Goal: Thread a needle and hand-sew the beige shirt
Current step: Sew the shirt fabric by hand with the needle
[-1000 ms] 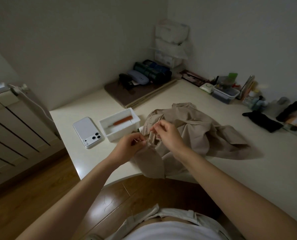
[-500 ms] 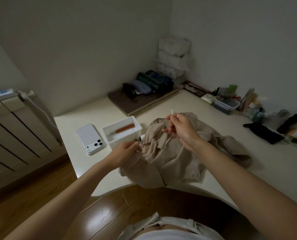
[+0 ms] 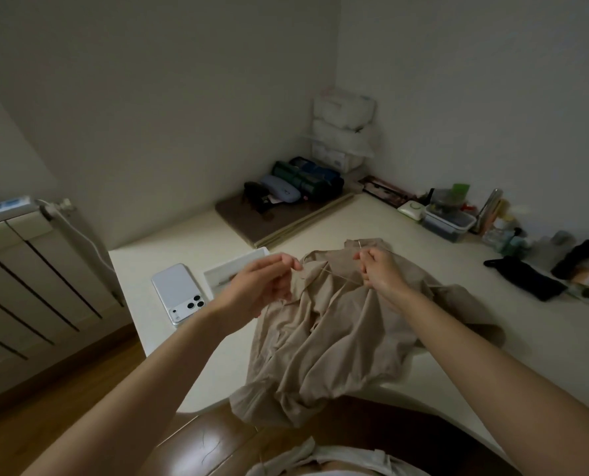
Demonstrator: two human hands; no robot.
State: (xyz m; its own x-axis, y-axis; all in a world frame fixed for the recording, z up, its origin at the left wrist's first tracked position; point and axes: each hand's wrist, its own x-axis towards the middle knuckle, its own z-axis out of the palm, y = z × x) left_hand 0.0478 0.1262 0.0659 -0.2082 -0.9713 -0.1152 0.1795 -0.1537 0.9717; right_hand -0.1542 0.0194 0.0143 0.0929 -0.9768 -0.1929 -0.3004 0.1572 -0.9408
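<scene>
The beige shirt (image 3: pixel 324 341) lies crumpled at the near edge of the tabletop (image 3: pixel 183 249), its lower part hanging over that edge. The right hand (image 3: pixel 380 269) is curled above the shirt's far side and pinches the needle (image 3: pixel 359 244) upright between thumb and fingertips. A pale thread (image 3: pixel 341 275) runs taut across the cloth towards the left hand (image 3: pixel 262 286). That hand pinches thumb to forefinger at the shirt's collar edge, seemingly on the cloth. Near the tabletop's left edge lies a white phone (image 3: pixel 179 290), camera side up, with a white tray (image 3: pixel 233 267) just beside it, partly hidden by the left hand.
</scene>
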